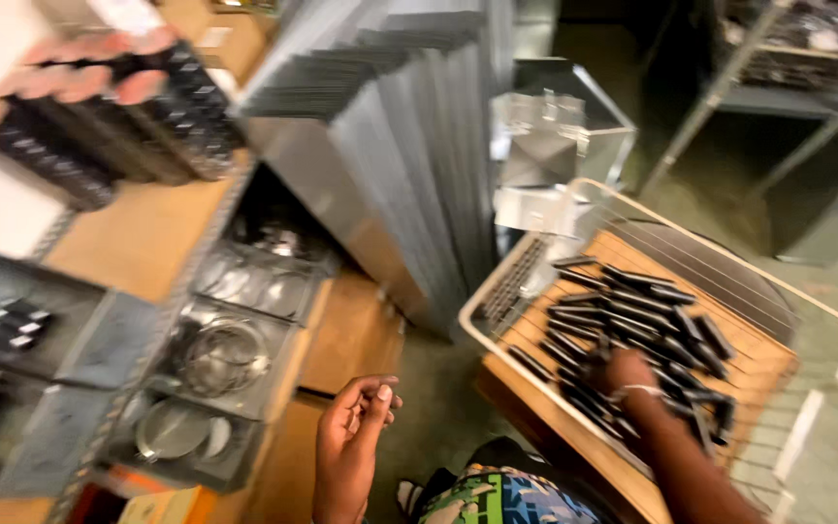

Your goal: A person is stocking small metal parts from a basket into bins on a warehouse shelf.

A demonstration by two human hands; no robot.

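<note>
A tall stack of grey sheet-metal panels (409, 165) stands on edge in the middle of the view, leaning back and fanned so that their thin edges show as close parallel lines. To the left runs a shelf unit (138, 243) with brown boards and clear trays (244, 320) holding round metal rings and discs. At the lower right sits a white wire basket (826, 320) lined with brown cardboard, its rim bent and open toward the camera. In it lies a loose heap of black bars (632, 311): slim, short, dark and slightly glossy, scattered crosswise over one another across the cardboard. More of the same kind of dark pieces rest in a bundle at the upper left, gripped by another person's fingers (80, 82), blurred by motion. The right hand (628, 374) reaches down into the heap with a pale band at the wrist; its fingers are buried among the bars, so I cannot tell whether they close on any. The left hand (356, 417) hovers near the shelf edge, empty, its fingers curled loosely together toward the thumb.
</note>
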